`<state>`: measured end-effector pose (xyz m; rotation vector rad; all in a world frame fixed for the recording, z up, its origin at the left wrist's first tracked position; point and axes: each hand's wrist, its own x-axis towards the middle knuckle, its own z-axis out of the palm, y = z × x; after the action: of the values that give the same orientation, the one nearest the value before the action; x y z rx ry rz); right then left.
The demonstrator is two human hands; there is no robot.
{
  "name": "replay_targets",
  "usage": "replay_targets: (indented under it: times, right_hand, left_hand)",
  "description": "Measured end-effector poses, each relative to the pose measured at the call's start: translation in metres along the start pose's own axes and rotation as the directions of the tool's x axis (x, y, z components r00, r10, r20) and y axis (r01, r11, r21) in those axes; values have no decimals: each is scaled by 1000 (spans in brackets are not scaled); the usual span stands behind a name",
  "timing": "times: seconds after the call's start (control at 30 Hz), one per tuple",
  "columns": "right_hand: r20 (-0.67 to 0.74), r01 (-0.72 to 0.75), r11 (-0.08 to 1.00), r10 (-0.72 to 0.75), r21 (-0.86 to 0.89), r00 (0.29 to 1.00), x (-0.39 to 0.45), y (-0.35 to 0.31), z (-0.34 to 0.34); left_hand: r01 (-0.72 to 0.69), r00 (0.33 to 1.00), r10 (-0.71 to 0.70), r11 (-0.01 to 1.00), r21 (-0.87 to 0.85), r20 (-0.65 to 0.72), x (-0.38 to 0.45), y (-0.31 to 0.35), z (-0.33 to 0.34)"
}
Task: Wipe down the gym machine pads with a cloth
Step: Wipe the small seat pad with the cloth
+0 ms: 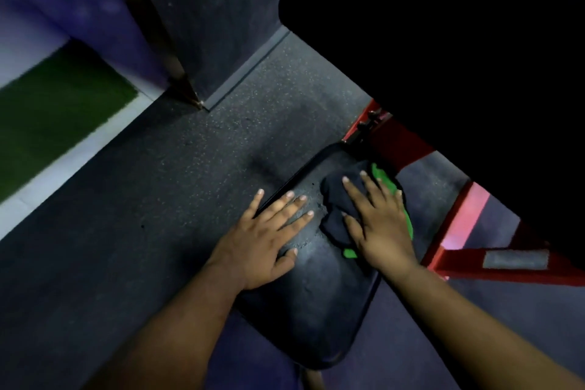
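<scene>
Head view, dim and soft with motion blur. The upper right is a big black mass (pixel 443 41), no detail readable in it; it covers whatever the red frame (pixel 395 142) attaches to. The frame's bars run out from under that dark area and off the right edge, and a grey patch (pixel 516 259) on the lower bar is too blurred to read. A small bracket or bolt fitting at the frame's top end is hard to make out.

The black seat pad (pixel 316 304) sits centre-low, its near end cut by the forearms and the post under it barely visible at the bottom edge. Its surface shows a worn, scuffed patch near the middle.

The cloth (pixel 335 199) lies bunched on the far right part of the pad, dark with bright green edges showing at the top and lower side; most of it is under the right hand, so its full shape is unclear.

Right hand (pixel 376 225): palm down, flat on the cloth, fingers spread wide and pointing up-left, pressing rather than gripping. Left hand (pixel 262 241): palm down on the bare pad just beside the cloth, fingers spread wide, holding nothing, the outer finger overhanging the pad's left edge. The 2 hands are near each other but not touching. Both forearms enter from the bottom, bare.

Dark speckled floor (pixel 158 184) around the pad; a dark wall corner (pixel 221 25) at top, a green strip (pixel 53 111) with white border at left, blurred.
</scene>
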<state>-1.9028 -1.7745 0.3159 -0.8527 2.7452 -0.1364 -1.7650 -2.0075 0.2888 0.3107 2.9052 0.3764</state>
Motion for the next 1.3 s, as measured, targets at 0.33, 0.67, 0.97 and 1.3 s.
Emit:
replay_targets:
  times: [0.33, 0.67, 0.97, 1.3]
  right_hand:
    - [-21, 162, 986, -163, -29, 986, 14, -38, 3]
    - [-72, -18, 1000, 20, 21, 997, 57, -81, 6]
    - [61, 159, 987, -156, -38, 986, 61, -79, -4]
    - [180, 533, 845, -531, 40, 828, -92, -127, 20]
  left_hand:
    - [316, 926, -292, 946, 68, -238, -22, 32, -6]
    - [686, 667, -712, 702, -191, -222, -94, 116, 48]
    - [647, 717, -675, 737, -195, -174, -113, 104, 41]
    - [535, 734, -677, 618, -576, -45, -178, 88, 41]
